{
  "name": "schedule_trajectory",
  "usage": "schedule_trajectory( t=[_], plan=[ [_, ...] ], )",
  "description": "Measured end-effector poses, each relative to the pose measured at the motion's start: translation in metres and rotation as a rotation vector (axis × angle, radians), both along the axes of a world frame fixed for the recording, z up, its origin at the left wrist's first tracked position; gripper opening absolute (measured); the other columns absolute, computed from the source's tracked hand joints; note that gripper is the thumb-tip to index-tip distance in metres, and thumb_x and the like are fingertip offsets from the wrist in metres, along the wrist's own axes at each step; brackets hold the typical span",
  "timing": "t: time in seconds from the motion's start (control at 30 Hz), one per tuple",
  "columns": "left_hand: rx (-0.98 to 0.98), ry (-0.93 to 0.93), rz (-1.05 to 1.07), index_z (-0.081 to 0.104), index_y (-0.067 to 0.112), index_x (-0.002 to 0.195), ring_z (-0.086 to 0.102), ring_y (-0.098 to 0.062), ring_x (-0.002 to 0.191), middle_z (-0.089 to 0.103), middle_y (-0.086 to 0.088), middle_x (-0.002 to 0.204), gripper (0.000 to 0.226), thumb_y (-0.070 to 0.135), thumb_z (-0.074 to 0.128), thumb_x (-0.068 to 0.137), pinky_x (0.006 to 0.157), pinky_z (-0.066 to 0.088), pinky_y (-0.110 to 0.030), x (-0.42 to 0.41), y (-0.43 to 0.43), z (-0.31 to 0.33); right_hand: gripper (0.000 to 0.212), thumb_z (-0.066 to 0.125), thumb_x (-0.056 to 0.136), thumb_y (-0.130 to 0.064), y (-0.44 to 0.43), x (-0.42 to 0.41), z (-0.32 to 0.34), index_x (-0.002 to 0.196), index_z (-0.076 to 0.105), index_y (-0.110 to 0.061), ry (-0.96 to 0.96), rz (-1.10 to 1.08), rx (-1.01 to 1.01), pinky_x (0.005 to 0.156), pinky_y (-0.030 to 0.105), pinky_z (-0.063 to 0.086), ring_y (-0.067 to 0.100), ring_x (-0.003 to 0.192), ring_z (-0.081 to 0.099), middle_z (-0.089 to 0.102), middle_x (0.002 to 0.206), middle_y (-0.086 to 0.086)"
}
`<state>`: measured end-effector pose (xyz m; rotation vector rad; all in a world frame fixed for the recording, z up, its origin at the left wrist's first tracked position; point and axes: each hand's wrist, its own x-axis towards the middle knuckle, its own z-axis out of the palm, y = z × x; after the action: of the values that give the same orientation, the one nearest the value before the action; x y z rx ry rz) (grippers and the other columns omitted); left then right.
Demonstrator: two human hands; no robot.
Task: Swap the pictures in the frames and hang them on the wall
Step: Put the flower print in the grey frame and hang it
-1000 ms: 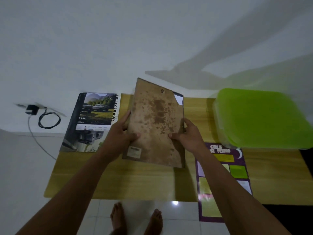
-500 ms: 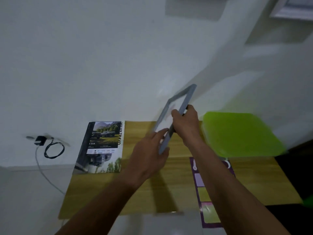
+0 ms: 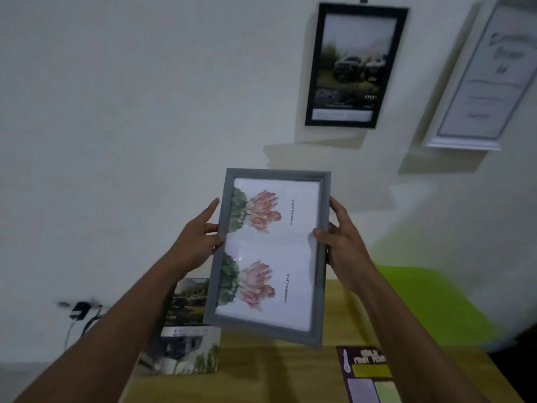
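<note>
I hold a grey picture frame (image 3: 316, 286) up in front of the white wall, its glass side facing me. It shows a white sheet with two pink flower prints. My left hand (image 3: 200, 237) grips its left edge and my right hand (image 3: 340, 237) grips its right edge. On the wall above right hangs a black frame (image 3: 312, 82) with a car picture. A white frame (image 3: 465, 141) with a text sheet hangs further right, partly cut off.
Below lies a wooden table (image 3: 290, 373) with a car poster (image 3: 186, 344) at its left, a purple sheet (image 3: 366, 373) at its front right and a green plastic box (image 3: 436, 301) at its right. A black charger with cable (image 3: 80, 311) sits at the wall, lower left.
The frame was back side up over the table, then turned edge-on and lifted. Now its front faces me, raised toward the wall. My view has tilted up, bringing the hung frames into sight.
</note>
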<state>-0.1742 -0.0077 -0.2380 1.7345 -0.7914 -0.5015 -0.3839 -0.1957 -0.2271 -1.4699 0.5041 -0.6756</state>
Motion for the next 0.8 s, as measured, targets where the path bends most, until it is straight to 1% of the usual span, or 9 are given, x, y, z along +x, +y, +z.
schedule_trajectory(
  t=[0.07,0.2,0.3,0.4,0.47,0.57,0.63,0.7,0.8],
  plan=[
    [-0.057,-0.017,-0.015,0.029,0.049,0.145,0.065,-0.023,0.103,0.069,-0.003,0.113,0.073,0.006,0.057,0.094,0.088,0.055,-0.044,0.014,0.012,0.019,0.072,0.053,0.096,0.003,-0.002,0.017,0.018,0.145,0.036,-0.047,-0.048,0.049,-0.033,0.079,0.041,0.057,0.027,0.105,0.068,0.07,0.117,0.006],
    [-0.155,-0.036,0.016,0.031,0.053,0.142,0.064,-0.019,0.094,0.066,-0.005,0.112,0.07,0.006,0.055,0.096,0.073,0.055,-0.03,0.044,0.03,0.057,0.073,0.052,0.098,0.001,0.003,0.058,0.058,0.144,0.03,-0.051,-0.103,0.113,-0.151,0.081,0.043,0.057,0.027,0.104,0.068,0.069,0.117,0.01],
    [-0.228,-0.084,0.064,0.031,0.053,0.142,0.064,-0.023,0.099,0.065,-0.006,0.113,0.071,0.004,0.054,0.096,0.078,0.058,-0.037,0.073,0.038,0.087,0.073,0.054,0.098,-0.001,0.008,0.091,0.095,0.141,0.031,-0.055,-0.123,0.148,-0.249,0.084,0.047,0.058,0.029,0.106,0.066,0.068,0.117,0.008],
    [-0.281,-0.17,0.084,0.027,0.056,0.142,0.065,-0.027,0.102,0.064,-0.007,0.114,0.076,0.004,0.055,0.095,0.082,0.058,-0.043,0.105,0.043,0.118,0.08,0.057,0.095,0.0,0.011,0.124,0.131,0.145,0.027,-0.054,-0.126,0.139,-0.389,0.086,0.042,0.058,0.022,0.108,0.064,0.064,0.119,0.003],
    [-0.298,-0.227,0.089,0.023,0.059,0.142,0.064,-0.029,0.103,0.063,-0.007,0.114,0.079,0.004,0.055,0.095,0.083,0.057,-0.05,0.127,0.045,0.14,0.085,0.059,0.094,0.001,0.014,0.146,0.153,0.146,0.023,-0.055,-0.123,0.128,-0.465,0.09,0.045,0.057,0.022,0.109,0.064,0.062,0.121,0.002],
    [-0.304,-0.349,0.098,0.017,0.06,0.142,0.062,-0.028,0.104,0.061,-0.005,0.113,0.081,0.007,0.055,0.095,0.082,0.057,-0.05,0.162,0.043,0.175,0.088,0.06,0.093,-0.002,0.014,0.177,0.182,0.147,0.018,-0.057,-0.128,0.095,-0.556,0.093,0.047,0.055,0.023,0.106,0.065,0.063,0.119,0.005],
    [-0.302,-0.438,0.099,0.013,0.057,0.145,0.06,-0.023,0.105,0.059,-0.003,0.116,0.081,0.008,0.055,0.095,0.081,0.058,-0.041,0.185,0.039,0.198,0.089,0.06,0.094,-0.002,0.013,0.198,0.199,0.15,0.015,-0.054,-0.145,0.053,-0.601,0.092,0.042,0.056,0.02,0.103,0.066,0.065,0.117,0.005],
    [-0.313,-0.493,0.093,0.012,0.052,0.147,0.059,-0.02,0.105,0.057,-0.002,0.119,0.08,0.008,0.054,0.096,0.079,0.056,-0.031,0.204,0.032,0.217,0.088,0.059,0.095,-0.003,0.012,0.215,0.214,0.152,0.012,-0.051,-0.157,0.002,-0.64,0.087,0.033,0.056,0.016,0.1,0.067,0.066,0.113,-0.001],
    [-0.333,-0.565,0.087,0.011,0.05,0.149,0.063,-0.018,0.097,0.058,0.001,0.113,0.08,0.007,0.054,0.096,0.072,0.054,-0.023,0.224,0.018,0.239,0.087,0.057,0.097,-0.006,0.006,0.236,0.235,0.154,0.007,-0.047,-0.15,-0.083,-0.702,0.076,0.019,0.051,0.01,0.098,0.063,0.062,0.108,-0.007]
  ],
)
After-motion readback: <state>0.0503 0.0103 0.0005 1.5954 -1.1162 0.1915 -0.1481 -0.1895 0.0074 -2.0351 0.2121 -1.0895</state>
